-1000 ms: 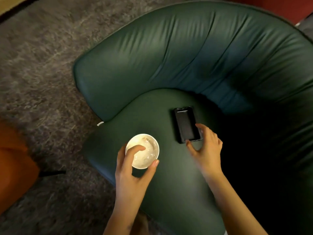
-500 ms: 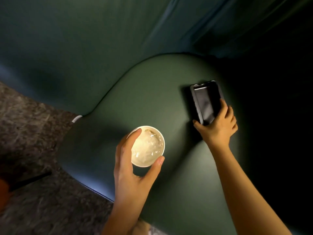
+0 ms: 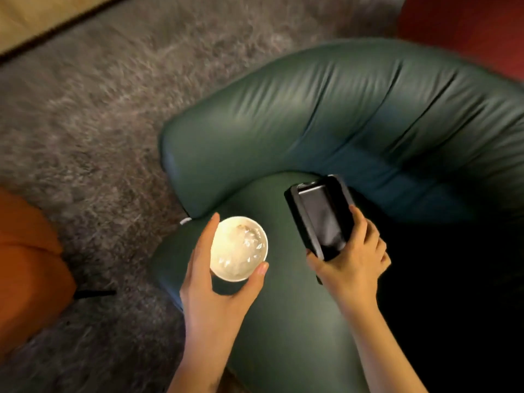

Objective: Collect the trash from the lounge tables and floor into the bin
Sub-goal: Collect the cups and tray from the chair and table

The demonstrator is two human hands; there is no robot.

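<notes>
Currently the left hand [image 3: 215,282] curls round an open white cup [image 3: 239,248] of crumpled trash; tilting it could spill onto the green seat [image 3: 283,321] beneath. Rightward, the right hand [image 3: 351,265] grips a dark phone [image 3: 323,219], easily binned by mistake.

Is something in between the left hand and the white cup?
Nothing visible. The left hand holds the white cup itself, finger and thumb curled round it. The right hand, beside it, holds a black phone.
</notes>
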